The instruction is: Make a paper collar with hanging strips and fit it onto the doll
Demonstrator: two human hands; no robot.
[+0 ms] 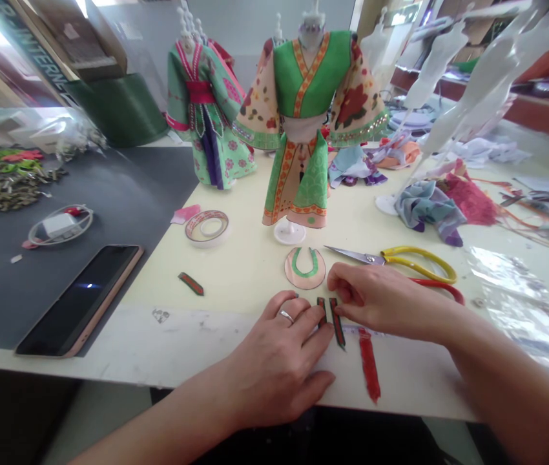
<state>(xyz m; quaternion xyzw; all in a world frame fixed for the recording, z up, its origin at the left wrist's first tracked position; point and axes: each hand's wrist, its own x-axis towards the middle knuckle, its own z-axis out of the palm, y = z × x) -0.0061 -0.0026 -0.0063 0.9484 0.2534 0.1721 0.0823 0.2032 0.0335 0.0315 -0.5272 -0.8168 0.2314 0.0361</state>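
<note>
My left hand, wearing a ring, lies palm down at the table's front, fingers apart. Its fingertips rest on a narrow red fabric strip with dark edging, partly covered. Beside it, a matching pointed strip touches the fingertips of my right hand. That hand is curled closed, and whatever its fingers hold is hidden. What looks like a clear ruler shows just below. A plain red fabric strip lies to the right. Ahead sits a peach round collar piece with green trim.
Scissors with yellow and red handles lie behind my right hand. Left are another pointed strip, a tape roll and a phone. A green-dressed doll form stands ahead; fabric scraps and plastic bags lie right.
</note>
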